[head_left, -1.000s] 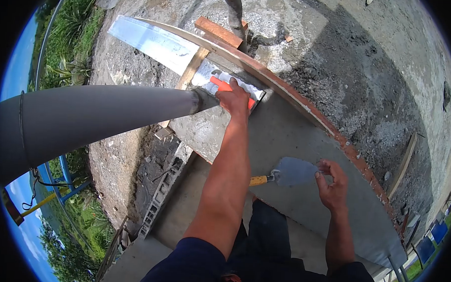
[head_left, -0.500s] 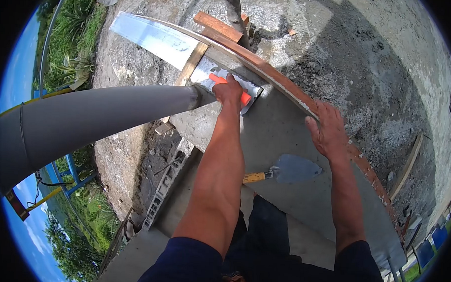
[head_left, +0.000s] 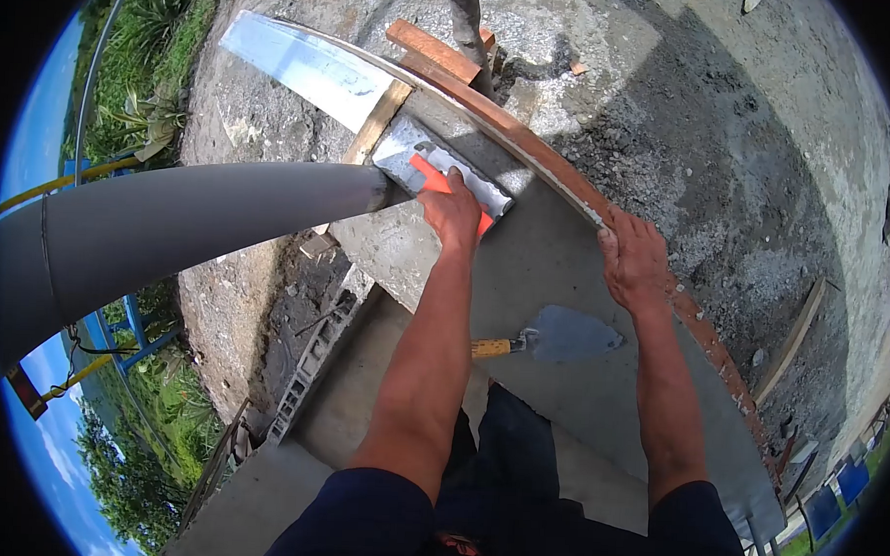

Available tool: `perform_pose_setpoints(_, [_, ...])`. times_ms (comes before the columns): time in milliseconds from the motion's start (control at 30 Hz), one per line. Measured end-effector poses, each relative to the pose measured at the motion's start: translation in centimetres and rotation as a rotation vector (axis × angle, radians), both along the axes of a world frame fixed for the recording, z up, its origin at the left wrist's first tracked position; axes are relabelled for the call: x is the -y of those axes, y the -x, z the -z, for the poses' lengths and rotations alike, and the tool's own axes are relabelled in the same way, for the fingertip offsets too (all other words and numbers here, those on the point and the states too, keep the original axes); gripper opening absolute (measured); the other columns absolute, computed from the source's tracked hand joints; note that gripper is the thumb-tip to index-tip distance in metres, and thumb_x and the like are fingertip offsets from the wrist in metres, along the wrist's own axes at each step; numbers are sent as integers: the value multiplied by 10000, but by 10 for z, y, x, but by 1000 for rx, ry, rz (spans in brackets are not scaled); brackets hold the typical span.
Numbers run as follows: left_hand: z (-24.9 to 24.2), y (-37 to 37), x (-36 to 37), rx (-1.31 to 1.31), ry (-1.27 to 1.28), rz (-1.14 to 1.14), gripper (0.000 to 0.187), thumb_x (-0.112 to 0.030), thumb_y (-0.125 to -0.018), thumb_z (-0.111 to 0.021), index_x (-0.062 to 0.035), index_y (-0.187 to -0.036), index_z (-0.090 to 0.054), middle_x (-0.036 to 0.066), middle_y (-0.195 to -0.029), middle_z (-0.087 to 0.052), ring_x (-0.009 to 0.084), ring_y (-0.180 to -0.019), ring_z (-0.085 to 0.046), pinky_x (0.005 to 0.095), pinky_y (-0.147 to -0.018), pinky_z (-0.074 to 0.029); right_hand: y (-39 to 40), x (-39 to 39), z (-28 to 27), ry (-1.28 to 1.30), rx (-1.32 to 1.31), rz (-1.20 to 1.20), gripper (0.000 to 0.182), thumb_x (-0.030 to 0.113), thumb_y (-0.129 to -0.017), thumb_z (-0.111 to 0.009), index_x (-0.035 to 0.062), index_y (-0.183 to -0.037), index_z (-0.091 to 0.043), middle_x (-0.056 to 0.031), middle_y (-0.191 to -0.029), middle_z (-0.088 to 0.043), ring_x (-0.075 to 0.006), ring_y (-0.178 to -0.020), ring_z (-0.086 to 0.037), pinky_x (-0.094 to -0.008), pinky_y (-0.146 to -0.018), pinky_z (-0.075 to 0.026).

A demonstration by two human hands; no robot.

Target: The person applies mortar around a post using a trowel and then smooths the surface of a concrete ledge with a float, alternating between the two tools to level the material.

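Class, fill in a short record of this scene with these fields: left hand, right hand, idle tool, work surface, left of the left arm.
Left hand: on the handle of an orange-handled float; hand
Right hand: resting on the edge of the reddish board; hand
Idle tool: trowel, lying flat between the forearms, held by neither hand
Work surface: smooth grey concrete, bordered by the board
Left of the left arm: thick grey pipe and a hollow block

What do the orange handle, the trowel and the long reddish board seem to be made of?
Orange handle: probably plastic, evenly coloured, smooth-looking. Trowel: blade likely metal, thin and dull grey; grip perhaps wood, yellow-brown. Board: apparently wood, matte reddish-brown, plank-shaped.
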State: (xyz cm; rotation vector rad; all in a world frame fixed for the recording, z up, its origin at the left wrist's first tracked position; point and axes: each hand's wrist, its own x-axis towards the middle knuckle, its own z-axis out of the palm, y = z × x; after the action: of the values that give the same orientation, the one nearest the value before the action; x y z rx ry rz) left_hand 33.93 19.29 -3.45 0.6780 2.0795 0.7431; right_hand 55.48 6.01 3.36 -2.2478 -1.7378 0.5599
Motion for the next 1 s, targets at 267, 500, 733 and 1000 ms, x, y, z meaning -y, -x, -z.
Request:
perform_pose_setpoints(267, [105,40,-31,-138,-231,344,404,-316,-948,-557,82,-879,-563,155,-734,-620,257,-521,-620,375,-450,-515,0,0,0,-16,7,-3,431,336,-955,-527,88,-1305,-561,-122,-1172,-618,-308,-1068,-546,-435,-959,-391])
perform_pose_setpoints(500, [57,19,-15,124,41,-5,350,-294,-962,-560,45,-874,-551,110,-676,-571,233,-501,-588,376,-426,-499,1,-1,1,-31,34,-10,433,334,-952,-527,93,-1311,-557,-119,-1163,-619,-302,-1071,-545,-437,-964,-382])
perform_pose_setpoints(733, [-44,-26,58,48,2,174,288,-251,-977,-565,32,-997,-519,99,-705,-579,202,-592,-630,359,-465,-509,2,0,1,-41,24,-4,430,343,-962,-509,96,-1310,-561,-116,-1151,-624,-300,-1056,-547,-424,-966,-374])
perform_pose_setpoints(1000, [92,39,-10,-452,22,572,530,-343,-944,-603,105,-1150,-408,270,-995,-629,363,-796,-681,404,-690,-565,3,1,5,-29,22,-4,430,342,-972,-493,88,-1315,-553,-117,-1140,-628,-306,-1044,-549,-428,-954,-378])
